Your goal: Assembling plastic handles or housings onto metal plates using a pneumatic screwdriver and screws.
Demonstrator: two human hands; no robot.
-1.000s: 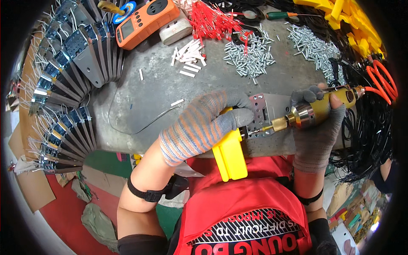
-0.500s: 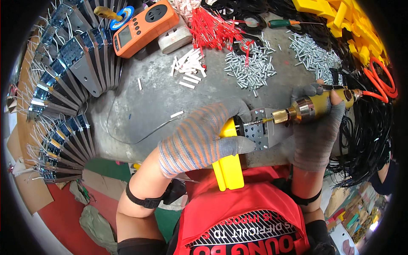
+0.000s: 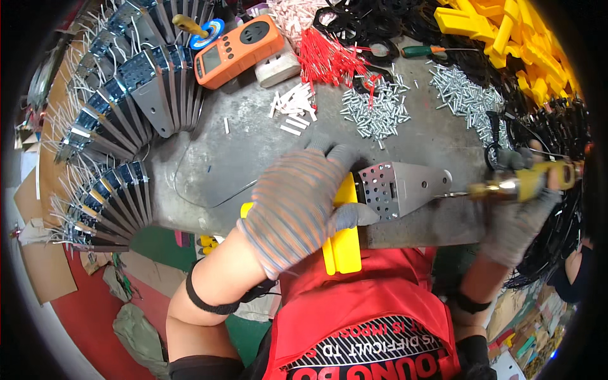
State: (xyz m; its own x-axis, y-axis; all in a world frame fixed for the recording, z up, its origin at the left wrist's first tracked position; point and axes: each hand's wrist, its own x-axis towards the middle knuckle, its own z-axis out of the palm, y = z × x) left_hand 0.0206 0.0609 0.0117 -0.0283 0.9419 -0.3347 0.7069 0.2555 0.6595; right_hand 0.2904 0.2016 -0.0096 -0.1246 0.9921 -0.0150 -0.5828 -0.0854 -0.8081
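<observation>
My left hand [image 3: 292, 206], in a striped grey knit glove, is closed round a yellow plastic piece [image 3: 345, 250] near the table's front edge. From that piece a tapered metal plate [image 3: 408, 190], with many small holes at its wide end, points to the right. My right hand [image 3: 516, 228], gloved too and blurred by motion, grips a gold-coloured power screwdriver [image 3: 510, 185]. Its thin bit reaches left to the narrow end of the plate; whether they touch I cannot tell. The fingers of my left hand partly hide where plate and yellow piece meet.
Screws [image 3: 377, 111] lie in two heaps beyond my hands. White strips [image 3: 294, 101], red wires [image 3: 326, 60] and an orange meter [image 3: 240, 50] are at the back. Metal assemblies [image 3: 117, 196] line the left, yellow pieces [image 3: 503, 31] fill the far right, and a green-handled screwdriver [image 3: 424, 50] lies nearby.
My right hand has drawn the power screwdriver to the right, off the perforated end, uncovering the plate's narrow end. My left hand still grips the yellow piece.
</observation>
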